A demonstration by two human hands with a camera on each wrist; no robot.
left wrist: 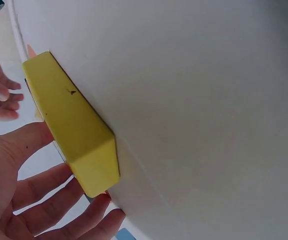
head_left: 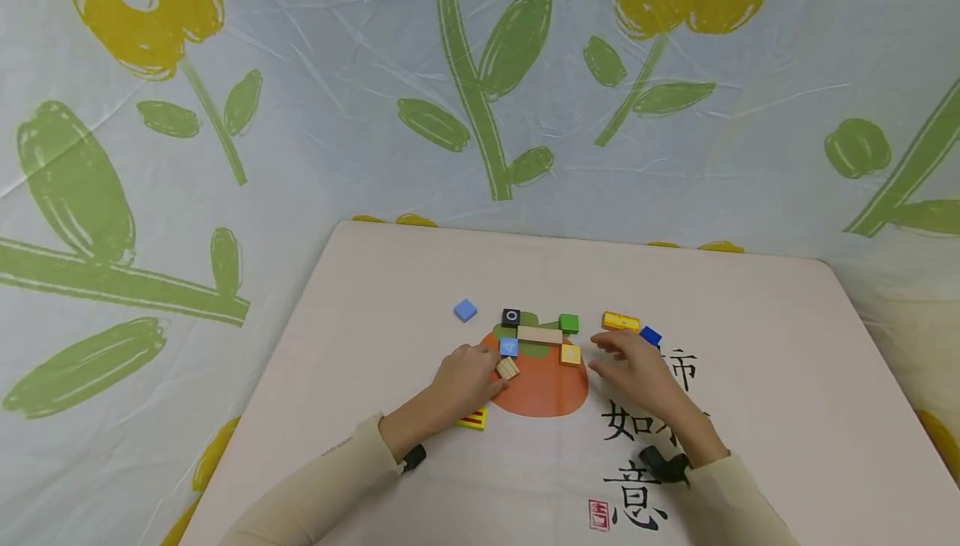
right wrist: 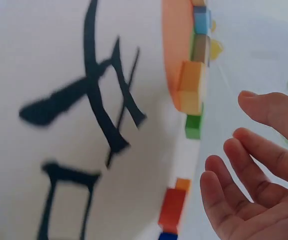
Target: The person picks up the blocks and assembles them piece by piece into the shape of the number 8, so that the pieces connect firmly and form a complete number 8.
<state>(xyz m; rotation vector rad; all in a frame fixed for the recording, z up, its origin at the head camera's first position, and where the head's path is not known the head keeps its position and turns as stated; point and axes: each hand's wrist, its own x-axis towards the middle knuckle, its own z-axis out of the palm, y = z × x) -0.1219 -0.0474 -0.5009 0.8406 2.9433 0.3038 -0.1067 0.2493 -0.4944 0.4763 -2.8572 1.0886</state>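
Observation:
My left hand pinches a small striped wooden block between thumb and fingertips, the block turned cornerwise over the printed orange fruit. Just above it lies a light blue block. In the left wrist view, a yellow block in the foreground hides the fingertips. My right hand holds nothing, its fingers loosely bent beside a yellow-orange block. A long pale wooden block lies between a black block with a white ring and a green block.
A blue block lies at the back left. Past my right hand are a yellow rectangular block and a dark blue block. A yellow block with red stripes lies beneath my left wrist. Black characters are printed on the pale tabletop.

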